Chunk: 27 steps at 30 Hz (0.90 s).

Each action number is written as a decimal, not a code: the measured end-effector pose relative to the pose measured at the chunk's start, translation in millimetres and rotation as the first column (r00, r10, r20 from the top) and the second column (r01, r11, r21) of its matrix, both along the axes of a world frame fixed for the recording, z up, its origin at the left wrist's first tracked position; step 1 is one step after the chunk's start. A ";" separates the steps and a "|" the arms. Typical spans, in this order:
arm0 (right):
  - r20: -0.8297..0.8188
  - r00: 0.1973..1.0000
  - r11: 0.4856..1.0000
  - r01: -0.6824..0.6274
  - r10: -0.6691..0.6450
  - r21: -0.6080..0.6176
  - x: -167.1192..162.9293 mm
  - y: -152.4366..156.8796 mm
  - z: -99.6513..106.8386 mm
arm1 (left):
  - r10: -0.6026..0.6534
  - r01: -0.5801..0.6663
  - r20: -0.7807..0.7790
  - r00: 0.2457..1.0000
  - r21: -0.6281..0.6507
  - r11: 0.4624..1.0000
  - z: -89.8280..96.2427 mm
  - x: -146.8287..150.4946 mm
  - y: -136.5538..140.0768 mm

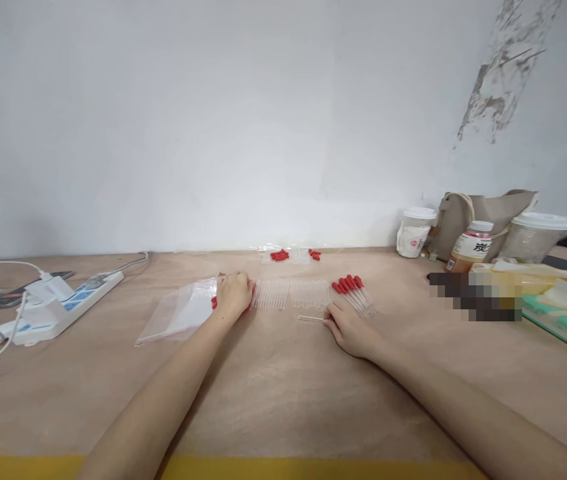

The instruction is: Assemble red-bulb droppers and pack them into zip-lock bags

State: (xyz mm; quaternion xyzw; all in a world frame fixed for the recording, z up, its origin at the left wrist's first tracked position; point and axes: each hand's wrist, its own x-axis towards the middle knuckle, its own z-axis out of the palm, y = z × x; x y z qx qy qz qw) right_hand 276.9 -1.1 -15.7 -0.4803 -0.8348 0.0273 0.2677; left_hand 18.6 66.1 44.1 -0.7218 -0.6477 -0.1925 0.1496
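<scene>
My right hand is closed around one end of a clear glass dropper tube, which points left just above the table. Beyond that hand lie several finished droppers with red rubber bulbs, fanned side by side. My left hand curls down over a pile of red rubber bulbs; its fingertips are hidden, so what they grip cannot be made out. A clear plastic bag lies beneath and left of it. Between my hands, two rows of clear tubes lie flat on the table.
Against the wall sit small bags with red bulbs. At left is a white power strip with cables. On the right stand a paper cup, a drink bottle, a grey bag and a tissue pack.
</scene>
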 end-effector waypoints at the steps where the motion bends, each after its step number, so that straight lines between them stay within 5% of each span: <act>1: 0.003 1.000 1.000 0.009 -0.009 0.018 -0.1 -0.5 0.2 | -0.025 0.025 0.000 1.000 0.022 0.999 2.3 3.1 -1.4; 5: -0.015 0.998 0.987 0.059 -0.057 0.151 0.8 0.1 0.0 | -0.142 0.142 0.000 0.990 0.081 0.987 4.5 24.0 -11.9; 9: -0.170 0.984 0.985 0.080 -0.053 0.153 3.2 5.5 -3.8 | -0.306 0.305 0.081 0.949 0.018 0.952 -13.8 50.7 -33.6; 14: -0.256 0.967 0.974 0.063 -0.005 0.216 4.4 11.6 -8.8 | -0.606 0.618 0.140 0.783 -0.068 0.783 -45.8 65.4 -55.1; 18: -0.228 0.973 0.968 0.088 -0.033 0.234 4.5 13.9 -13.0 | -0.637 0.704 0.390 0.664 -0.039 0.710 -54.8 55.9 -54.6; 27: -0.336 0.942 0.979 0.062 0.007 0.194 3.1 9.1 -7.2 | -0.625 0.737 0.508 0.592 -0.029 0.675 -53.1 40.0 -58.0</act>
